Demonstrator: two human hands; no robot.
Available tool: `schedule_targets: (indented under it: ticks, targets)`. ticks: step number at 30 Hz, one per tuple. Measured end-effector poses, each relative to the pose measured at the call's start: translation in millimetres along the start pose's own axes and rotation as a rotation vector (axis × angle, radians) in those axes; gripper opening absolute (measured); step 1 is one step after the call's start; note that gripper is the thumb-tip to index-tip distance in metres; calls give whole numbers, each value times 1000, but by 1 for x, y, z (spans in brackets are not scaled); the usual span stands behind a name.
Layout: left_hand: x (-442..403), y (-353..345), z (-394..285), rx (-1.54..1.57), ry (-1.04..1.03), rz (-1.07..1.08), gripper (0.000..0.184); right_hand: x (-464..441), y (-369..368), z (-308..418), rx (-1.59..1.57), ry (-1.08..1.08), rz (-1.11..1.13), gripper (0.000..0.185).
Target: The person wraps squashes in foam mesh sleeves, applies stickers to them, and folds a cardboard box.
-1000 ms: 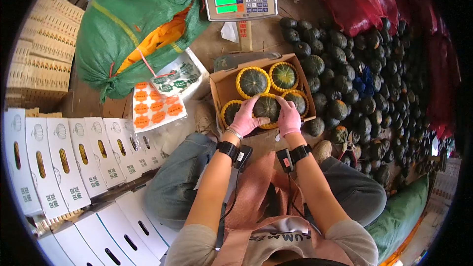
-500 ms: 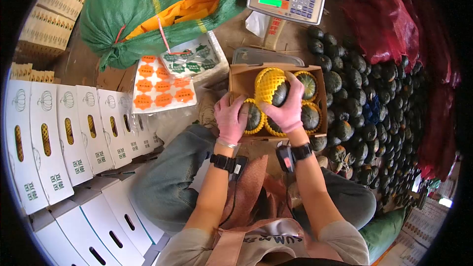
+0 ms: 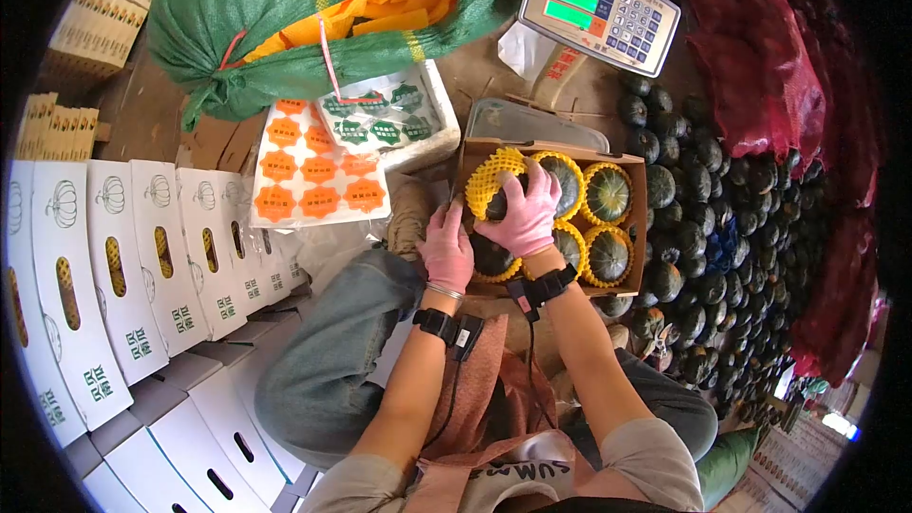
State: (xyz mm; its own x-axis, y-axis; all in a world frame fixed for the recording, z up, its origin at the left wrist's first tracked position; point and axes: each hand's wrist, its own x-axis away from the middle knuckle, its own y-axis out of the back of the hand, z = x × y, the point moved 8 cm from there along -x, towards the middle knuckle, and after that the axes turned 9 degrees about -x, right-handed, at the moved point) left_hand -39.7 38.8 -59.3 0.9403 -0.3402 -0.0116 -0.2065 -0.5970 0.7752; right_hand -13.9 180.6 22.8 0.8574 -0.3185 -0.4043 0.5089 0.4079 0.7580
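My right hand [image 3: 528,212], in a pink glove, grips a dark green pumpkin in a yellow foam net [image 3: 496,184] over the upper left corner of an open cardboard box [image 3: 638,228]. My left hand [image 3: 446,249], also gloved, holds the box's left edge, its fingers partly hidden. Inside the box sit several netted pumpkins, among them one at the upper right [image 3: 608,194], one at the lower right [image 3: 609,256] and one at the top middle [image 3: 559,184]. The lower left pumpkin [image 3: 494,256] is partly covered by my hands.
Behind the box stands a scale with a lit display [image 3: 601,9]. Sticker sheets [image 3: 318,171] lie to the left, below a green sack [image 3: 237,28]. White printed cartons [image 3: 81,294] line the left side. Loose pumpkins [image 3: 698,228] and red mesh bags [image 3: 750,47] fill the right.
The held pumpkin has moved from above the box's middle to its upper left corner, uncovering the top middle pumpkin. My left hand stays by the left edge. The view has shifted slightly.
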Motion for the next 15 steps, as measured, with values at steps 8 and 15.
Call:
schedule_targets:
  ticks: [8, 15]
  targets:
    - [-2, -4, -3, -146, 19, 118, 40, -18, -11, -19, -11, -483, -25, 87]
    - [-6, -6, -14, -472, 38, 262, 24, -24, 3, -3, -160, -261, -82, 86]
